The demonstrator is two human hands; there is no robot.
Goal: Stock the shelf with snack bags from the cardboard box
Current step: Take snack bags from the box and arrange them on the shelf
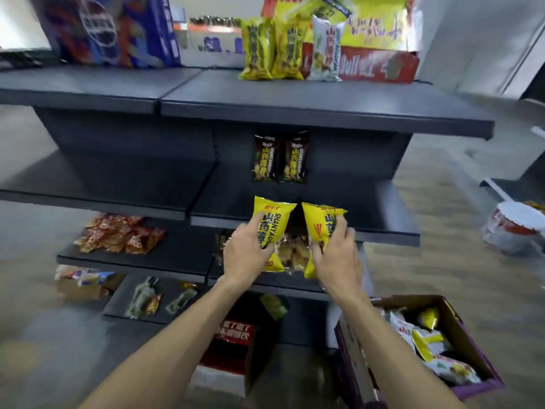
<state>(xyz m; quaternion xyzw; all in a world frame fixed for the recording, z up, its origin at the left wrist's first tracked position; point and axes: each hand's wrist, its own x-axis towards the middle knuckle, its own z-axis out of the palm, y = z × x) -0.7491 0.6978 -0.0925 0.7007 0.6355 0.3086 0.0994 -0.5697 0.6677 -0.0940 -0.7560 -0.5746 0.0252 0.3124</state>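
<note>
My left hand grips one yellow bag, my right hand a second bag, both at the front lip of the middle shelf; released too near it, I judge they'd topple off.

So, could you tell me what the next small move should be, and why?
Probably ease both bags forward and stand them on the middle shelf, in front of the dark bags. The left hand grips the left yellow bag and the right hand the right yellow bag, both just at that shelf's front edge, where bare space shows.
</note>
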